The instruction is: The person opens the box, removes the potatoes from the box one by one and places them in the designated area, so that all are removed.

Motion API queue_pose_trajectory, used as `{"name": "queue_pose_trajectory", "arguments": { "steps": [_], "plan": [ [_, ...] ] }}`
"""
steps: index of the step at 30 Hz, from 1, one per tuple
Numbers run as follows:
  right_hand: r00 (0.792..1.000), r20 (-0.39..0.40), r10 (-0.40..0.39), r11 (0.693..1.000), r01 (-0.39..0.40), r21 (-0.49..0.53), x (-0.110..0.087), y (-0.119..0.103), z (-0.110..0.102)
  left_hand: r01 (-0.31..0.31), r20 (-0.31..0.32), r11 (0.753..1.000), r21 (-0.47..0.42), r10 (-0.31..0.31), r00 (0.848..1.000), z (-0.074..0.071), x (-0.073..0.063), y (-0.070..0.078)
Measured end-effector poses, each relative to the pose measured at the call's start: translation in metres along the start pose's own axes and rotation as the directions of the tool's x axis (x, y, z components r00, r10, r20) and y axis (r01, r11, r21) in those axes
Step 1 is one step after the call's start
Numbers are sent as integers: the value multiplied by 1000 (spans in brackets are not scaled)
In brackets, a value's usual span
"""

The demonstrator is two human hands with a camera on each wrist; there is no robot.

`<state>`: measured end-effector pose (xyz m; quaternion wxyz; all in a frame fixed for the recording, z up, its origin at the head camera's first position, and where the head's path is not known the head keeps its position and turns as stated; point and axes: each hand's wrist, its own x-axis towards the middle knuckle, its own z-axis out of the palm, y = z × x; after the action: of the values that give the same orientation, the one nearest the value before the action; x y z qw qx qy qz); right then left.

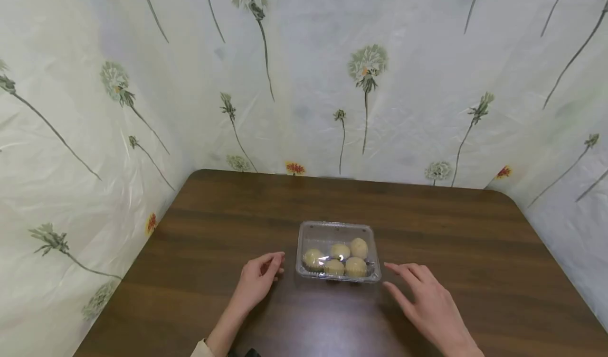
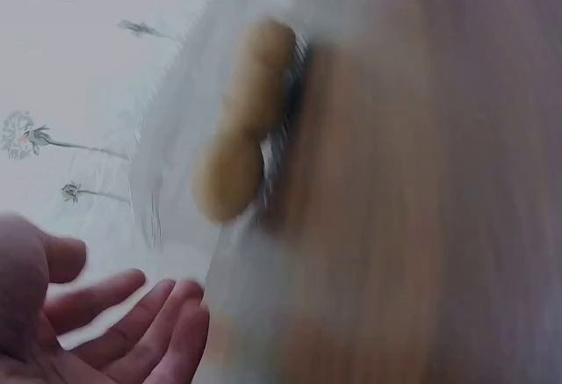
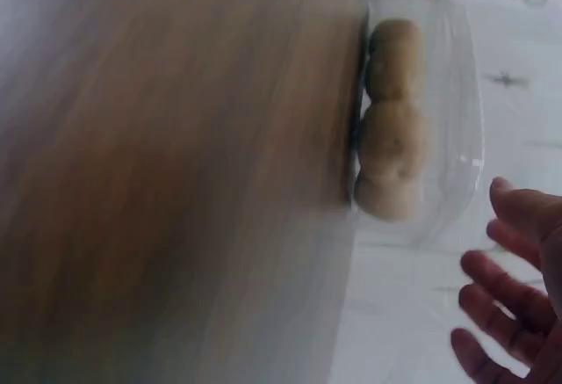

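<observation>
On the table lies a clear plastic container (image 1: pixel 313 233), a box with a transparent lid. Several round, pale yellow buns (image 1: pixel 355 266) sit inside, some in ridged cups. To its left is my left hand (image 1: pixel 256 280), apart from the wall, fingers loosely bent and holding nothing. My right hand (image 1: pixel 429 301) hovers by the right side, its fingertips close to the container's corner and the thumb spread from the fingers. The left wrist view is blurred, with loosely spread fingers (image 2: pixel 180 340) below the buns (image 2: pixel 230 173). In the right wrist view, the buns (image 3: pixel 392 138) show through the container's side.
A dark brown wooden table (image 1: pixel 237 209) with rounded far corners carries the container. Behind and beside it hangs pale sheeting (image 1: pixel 304 82) printed with dandelions and small orange flowers. A small black object (image 1: pixel 252 353) shows at the bottom edge near the left sleeve (image 1: pixel 203 349).
</observation>
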<state>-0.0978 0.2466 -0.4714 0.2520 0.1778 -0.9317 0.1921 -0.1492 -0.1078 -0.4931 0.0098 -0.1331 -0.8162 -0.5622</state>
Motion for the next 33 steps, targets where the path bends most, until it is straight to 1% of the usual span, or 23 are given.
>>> {"name": "queue_pose_trajectory", "arguments": {
  "steps": [1, 2, 3, 4, 6, 9, 11, 14, 16, 19, 22, 29, 33],
  "plan": [
    [1000, -11, -20, 1000, 20, 13, 2, -1, 2, 58, 33, 993, -105, -54, 998, 1, 1, 0],
    [999, -19, -37, 999, 38, 30, 3, -3, 3, 126, 69, 973, -195, -115, 991, 3, 3, 0],
    [998, -25, -52, 998, 53, 46, 5, -4, 5, 201, 106, 940, -276, -178, 978, 4, 4, 1],
    [998, -26, -65, 996, 67, 63, 6, -6, 7, 253, 139, 909, -332, -218, 966, 6, 5, 1],
    [995, -30, -94, 991, 97, 88, 9, -9, 10, 324, 186, 855, -405, -269, 945, 10, 6, 2],
    [991, -34, -131, 985, 134, 111, 12, -14, 15, 366, 214, 794, -485, -298, 930, 17, 6, 1],
    [987, -42, -155, 981, 159, 113, 15, -17, 18, 383, 221, 760, -526, -313, 924, 19, 6, 0],
    [983, -47, -176, 978, 180, 105, 17, -21, 21, 404, 233, 716, -569, -330, 915, 21, 5, -1],
    [983, -37, -177, 979, 180, 100, 19, -23, 23, 410, 240, 698, -587, -334, 912, 22, 5, -2],
    [985, -16, -171, 981, 172, 92, 19, -24, 25, 420, 252, 679, -603, -337, 907, 22, 5, -4],
    [987, -2, -158, 984, 158, 82, 21, -25, 26, 429, 252, 672, -604, -349, 903, 23, 5, -5],
    [988, -31, -153, 987, 155, 49, 24, -26, 29, 438, 236, 694, -572, -372, 898, 25, 7, -2],
    [986, -49, -159, 987, 160, 29, 24, -26, 30, 437, 233, 696, -570, -373, 898, 27, 6, -1]
  ]
}}
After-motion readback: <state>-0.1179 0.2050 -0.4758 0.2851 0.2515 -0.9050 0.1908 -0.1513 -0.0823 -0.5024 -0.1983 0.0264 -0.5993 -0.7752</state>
